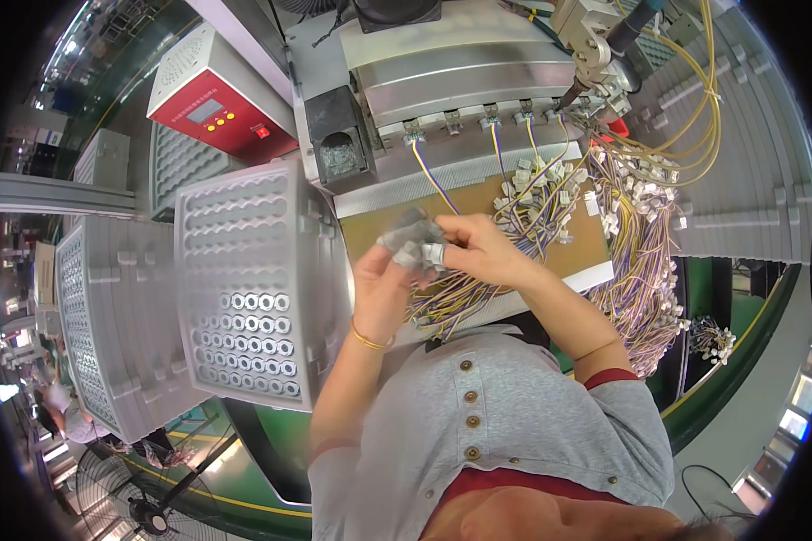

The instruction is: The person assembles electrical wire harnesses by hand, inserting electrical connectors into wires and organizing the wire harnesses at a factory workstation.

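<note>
Both hands meet over the brown work board (374,233). My left hand (381,287) is closed around a cluster of small grey parts (409,236), smeared by motion. Against the same cluster, the fingers of my right hand (489,254) are pinched together; what lies between them is too blurred to name. A white wrap (436,255) shows by the right fingertips. Yellow and purple wires (460,302) run beneath my hands. Beyond them, a metal fixture (465,81) has several wired connectors (492,121) along its front edge.
Left stands a translucent tray (235,225) with rows of round metal parts (260,345). A red-and-white control box (216,108) and a black block (338,135) stand behind. White-ended wires (636,270) hang at the right edge, below a jointed tool holder (595,59).
</note>
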